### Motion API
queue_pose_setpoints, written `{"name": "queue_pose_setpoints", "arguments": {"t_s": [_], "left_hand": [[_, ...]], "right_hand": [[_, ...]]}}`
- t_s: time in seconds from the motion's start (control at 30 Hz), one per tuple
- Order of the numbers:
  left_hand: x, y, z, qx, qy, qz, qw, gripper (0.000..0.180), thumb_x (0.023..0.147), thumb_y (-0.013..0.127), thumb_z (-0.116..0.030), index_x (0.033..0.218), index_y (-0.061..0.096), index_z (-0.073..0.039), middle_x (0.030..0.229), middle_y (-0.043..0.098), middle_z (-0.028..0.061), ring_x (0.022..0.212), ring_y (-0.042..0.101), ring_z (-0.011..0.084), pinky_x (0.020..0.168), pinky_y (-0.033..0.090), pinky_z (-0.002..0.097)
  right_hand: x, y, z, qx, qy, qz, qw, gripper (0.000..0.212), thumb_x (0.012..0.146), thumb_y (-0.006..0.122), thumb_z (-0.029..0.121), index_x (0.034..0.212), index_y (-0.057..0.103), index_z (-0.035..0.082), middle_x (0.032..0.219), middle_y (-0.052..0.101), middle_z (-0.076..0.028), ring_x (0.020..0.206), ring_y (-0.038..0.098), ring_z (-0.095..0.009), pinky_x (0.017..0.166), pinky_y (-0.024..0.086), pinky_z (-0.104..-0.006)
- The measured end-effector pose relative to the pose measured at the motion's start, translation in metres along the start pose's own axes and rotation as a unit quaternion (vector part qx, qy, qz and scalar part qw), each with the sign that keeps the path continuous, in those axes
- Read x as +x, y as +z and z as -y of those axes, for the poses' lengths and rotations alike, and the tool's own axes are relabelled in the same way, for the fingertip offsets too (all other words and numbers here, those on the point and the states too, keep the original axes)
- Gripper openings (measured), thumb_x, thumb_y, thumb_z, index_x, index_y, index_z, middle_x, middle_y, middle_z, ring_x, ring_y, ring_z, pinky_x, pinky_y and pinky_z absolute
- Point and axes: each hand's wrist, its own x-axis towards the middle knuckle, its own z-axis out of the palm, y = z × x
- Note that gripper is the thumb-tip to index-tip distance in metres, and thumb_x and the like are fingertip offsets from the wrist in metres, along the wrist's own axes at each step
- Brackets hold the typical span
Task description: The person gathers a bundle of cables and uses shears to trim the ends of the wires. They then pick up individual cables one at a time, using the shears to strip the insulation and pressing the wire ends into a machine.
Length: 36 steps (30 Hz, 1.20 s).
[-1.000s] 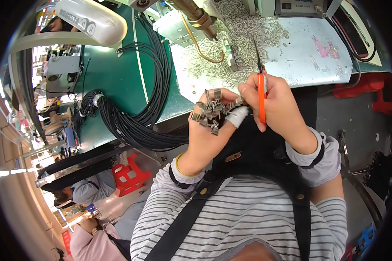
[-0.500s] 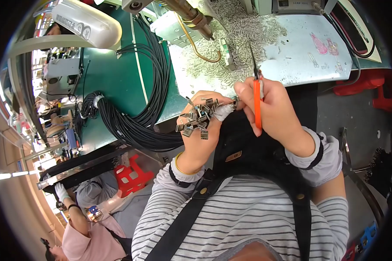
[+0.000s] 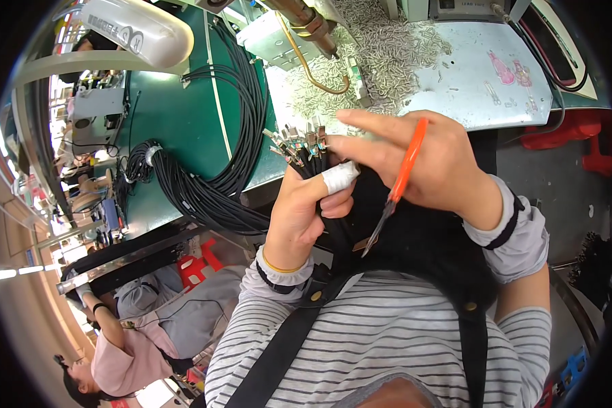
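My left hand [image 3: 296,214] is closed around a bunch of black cables [image 3: 311,165] in front of my apron. Their bare metal plug ends [image 3: 313,139] stick up above the fist, with small coloured wires showing. White tape wraps the left thumb [image 3: 338,177]. My right hand [image 3: 438,160] keeps a pair of orange tweezers [image 3: 406,166] tucked in the palm, dark tips slanting down toward my lap. Its index and middle fingers stretch toward the plug ends, and one fingertip is at or very near them; exact contact is unclear.
Ahead, a pile of small metal pieces [image 3: 394,68] covers part of a pale work plate [image 3: 469,95], beneath a machine head with a bent copper tube [image 3: 307,68]. A long coil of black cable [image 3: 190,190] lies on the green table [image 3: 177,115]. A person [image 3: 126,353] sits at lower left.
The plug ends have turned from pointing toward me to standing upright. My right hand has shifted its fingers to them, and the tweezers have swung from tips up to tips down.
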Motion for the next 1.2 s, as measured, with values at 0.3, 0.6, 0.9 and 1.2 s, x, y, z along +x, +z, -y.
{"name": "queue_pose_setpoints", "arguments": {"t_s": [0.3,0.6,0.9,1.2], "left_hand": [[0.002,0.003,0.000,-0.042,-0.033,0.024,0.998,0.020,0.078,0.052,-0.001,0.097,0.047,-0.003,0.069,0.048,0.0055,0.042,0.033,0.0056,0.037,0.023,0.0171],[0.002,0.007,0.005,0.029,0.017,-0.029,0.999,0.014,0.078,0.052,-0.001,0.092,0.050,-0.003,0.064,0.044,0.0015,0.040,0.031,0.0051,0.036,0.021,0.0186],[0.001,0.013,0.014,0.139,0.089,-0.082,0.983,0.017,0.076,0.054,0.004,0.091,0.050,-0.002,0.069,0.048,0.0010,0.047,0.039,0.0045,0.041,0.028,0.0182],[0.001,0.007,0.027,0.428,0.316,-0.058,0.844,0.028,0.071,0.058,0.009,0.094,0.048,0.000,0.086,0.054,0.0019,0.076,0.052,0.0089,0.072,0.042,0.0217]], "right_hand": [[-0.014,0.002,-0.003,0.136,0.039,-0.011,0.990,0.016,0.066,0.065,0.008,0.082,0.061,0.009,0.076,0.063,-0.005,0.060,0.062,-0.018,0.048,0.046,-0.0246],[-0.018,0.002,0.007,0.169,0.159,0.003,0.973,0.017,0.065,0.066,0.000,0.080,0.060,0.004,0.069,0.062,-0.006,0.054,0.059,-0.018,0.046,0.043,-0.0241],[-0.017,0.000,0.022,0.070,0.107,-0.032,0.991,0.017,0.069,0.061,-0.005,0.083,0.053,0.000,0.065,0.058,-0.007,0.057,0.058,-0.016,0.049,0.043,-0.0240],[-0.021,0.006,0.031,0.335,0.377,0.008,0.863,0.005,0.081,0.052,0.001,0.084,0.049,-0.001,0.085,0.059,-0.009,0.078,0.057,-0.011,0.064,0.042,-0.0204]]}}
